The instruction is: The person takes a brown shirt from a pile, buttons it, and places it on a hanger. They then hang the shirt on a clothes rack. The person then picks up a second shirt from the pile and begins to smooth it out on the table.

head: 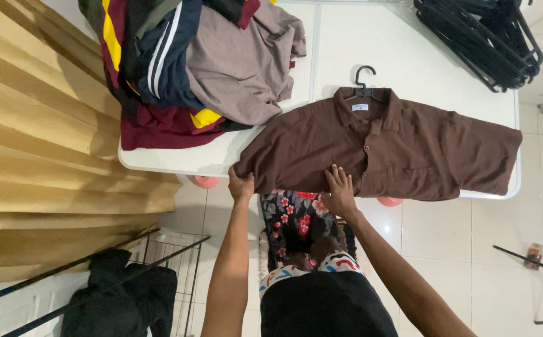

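While gold pleated curtains (47,125) hung at the far left, a heap of mixed clothes (203,62) sat on the white table (409,56). The left hand (241,185) pinched the sleeve of the brown short-sleeved collared shirt (396,150), spread flat on a black plastic hanger (365,80); the right hand (340,190) pressed open-fingered on its hem. Stacked black hangers (484,37) lay far right.

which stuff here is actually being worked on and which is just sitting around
In hand:
brown shirt, spread flat on the white table
black hanger inside its collar
left hand gripping the shirt's sleeve edge
right hand pressing its hem

Lying about:
pile of clothes on the table
stack of black hangers
dark garment on a wire rack
gold curtain
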